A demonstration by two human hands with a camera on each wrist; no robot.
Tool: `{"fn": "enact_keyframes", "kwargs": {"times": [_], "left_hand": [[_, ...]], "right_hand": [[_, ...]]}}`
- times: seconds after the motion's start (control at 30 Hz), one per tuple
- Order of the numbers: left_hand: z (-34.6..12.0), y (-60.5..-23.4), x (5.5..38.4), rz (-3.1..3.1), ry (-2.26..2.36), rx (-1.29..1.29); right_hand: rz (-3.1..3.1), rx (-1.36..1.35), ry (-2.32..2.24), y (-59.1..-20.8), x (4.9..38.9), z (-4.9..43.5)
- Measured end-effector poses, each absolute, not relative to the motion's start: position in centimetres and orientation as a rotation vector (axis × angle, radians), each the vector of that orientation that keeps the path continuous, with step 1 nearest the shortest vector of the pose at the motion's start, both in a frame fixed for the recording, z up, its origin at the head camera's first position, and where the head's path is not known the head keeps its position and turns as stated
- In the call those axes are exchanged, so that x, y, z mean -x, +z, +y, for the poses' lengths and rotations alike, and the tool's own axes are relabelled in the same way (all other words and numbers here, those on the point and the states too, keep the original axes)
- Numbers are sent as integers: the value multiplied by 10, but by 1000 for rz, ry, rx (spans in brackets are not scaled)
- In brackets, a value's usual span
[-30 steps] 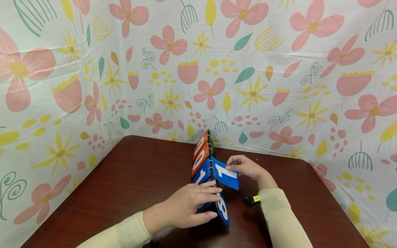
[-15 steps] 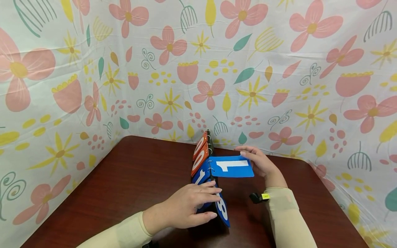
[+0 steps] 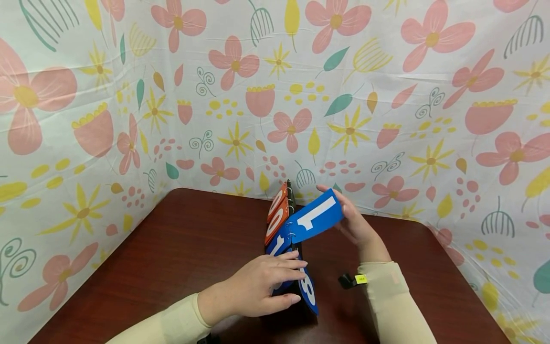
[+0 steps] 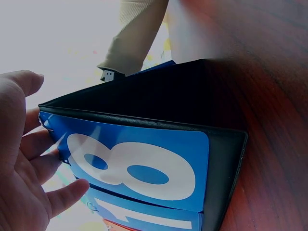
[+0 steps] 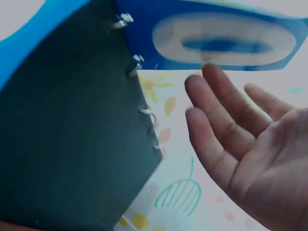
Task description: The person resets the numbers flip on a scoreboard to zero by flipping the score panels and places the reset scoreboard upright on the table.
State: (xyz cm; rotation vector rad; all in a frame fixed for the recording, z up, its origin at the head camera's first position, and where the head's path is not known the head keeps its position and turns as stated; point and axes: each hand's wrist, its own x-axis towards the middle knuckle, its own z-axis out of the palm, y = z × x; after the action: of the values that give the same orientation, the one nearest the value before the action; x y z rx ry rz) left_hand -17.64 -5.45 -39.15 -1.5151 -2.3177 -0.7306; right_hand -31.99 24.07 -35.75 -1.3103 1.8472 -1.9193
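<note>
A flip scoreboard (image 4: 224,149) stands like a tent on the table, its cards hung on metal rings (image 5: 137,62) along the ridge. My left hand (image 3: 255,286) rests over the near end of the ridge, fingers spread across the top beside a blue card with an 8 (image 4: 144,166). On the right slope, a blue card with a 1 (image 3: 315,217) is raised, its free end tilted up. My right hand (image 3: 361,229) is behind that free end, fingers loosely extended and partly hidden by the card. In the right wrist view, the fingertips (image 5: 211,74) are right at the raised card's lower edge.
Red cards with 0 (image 3: 277,215) hang at the scoreboard's far end. The dark red-brown table (image 3: 185,243) reaches back to a white flowered cloth (image 3: 232,110). A black connector with a yellow tag (image 3: 352,280) hangs by the right wrist.
The blue 1 card has swung from drooping on the right, through level, to tilted upward. My right hand has gone from pinching it to extended fingers behind it. My left hand has stayed put.
</note>
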Motion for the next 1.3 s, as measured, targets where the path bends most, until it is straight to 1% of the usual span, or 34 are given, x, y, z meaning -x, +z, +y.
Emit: {"fn": "enact_keyframes", "kwargs": {"times": [0.17, 0.33, 0.57, 0.83, 1.0, 1.3], "left_hand": [[-55, -392, 175, -2341, -754, 1505], [-55, -392, 175, -2324, -767, 1505], [-54, -391, 176, -2313, -806, 1516], [-54, -391, 178, -2216, -682, 1525], [-54, -392, 178, -2249, -731, 1525], [-54, -393, 177, -2266, -721, 1520]], "right_hand": [[2051, 1376, -1874, -357, 314, 227], [2091, 1450, -1823, -356, 309, 215], [2282, 1286, -1695, -359, 299, 194], [2619, 1145, -1406, -367, 292, 169], [2712, 1069, -1301, -367, 287, 162], [2754, 1015, -1130, -369, 286, 161]]}}
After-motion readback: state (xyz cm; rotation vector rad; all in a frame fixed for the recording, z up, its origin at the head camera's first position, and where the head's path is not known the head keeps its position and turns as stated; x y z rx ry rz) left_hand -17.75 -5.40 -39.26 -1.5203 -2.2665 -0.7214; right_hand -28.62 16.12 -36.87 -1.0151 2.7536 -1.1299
